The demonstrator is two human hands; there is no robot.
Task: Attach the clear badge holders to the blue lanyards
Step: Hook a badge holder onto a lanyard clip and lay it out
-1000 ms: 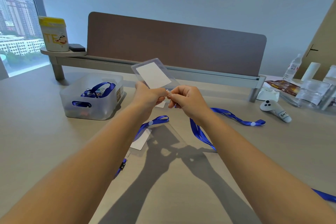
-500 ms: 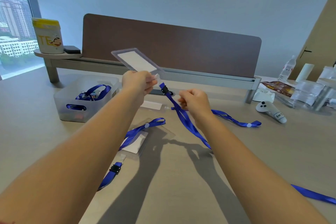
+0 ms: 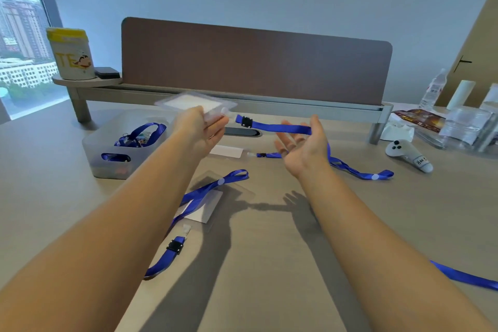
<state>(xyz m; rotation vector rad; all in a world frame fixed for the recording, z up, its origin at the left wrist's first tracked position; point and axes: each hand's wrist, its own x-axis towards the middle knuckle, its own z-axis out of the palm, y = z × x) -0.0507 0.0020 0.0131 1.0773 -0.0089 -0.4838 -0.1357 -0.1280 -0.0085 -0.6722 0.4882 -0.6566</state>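
My left hand [image 3: 200, 131] holds a clear badge holder [image 3: 194, 102] with a white card, raised above the table near the bin. A blue lanyard [image 3: 280, 127] with a black buckle hangs from the holder's clip and stretches rightward. It drapes over my right hand [image 3: 303, 144], whose palm faces up with fingers spread. The strap then falls to the table and loops at the right. A second badge holder [image 3: 204, 207] with its blue lanyard [image 3: 213, 187] lies flat on the table between my forearms. A third holder with a card [image 3: 227, 151] lies behind my hands.
A translucent bin [image 3: 107, 148] with more lanyards stands at the left. A brown divider panel [image 3: 256, 62] with a rail runs across the back. A white controller [image 3: 407, 155], plastic bags and bottles sit at the right. Another blue strap [image 3: 466, 276] lies at the right edge.
My right hand has let go of the strap and turned palm up with fingers spread. My left hand has tilted the holder flatter, and the lanyard now stretches level between both hands.
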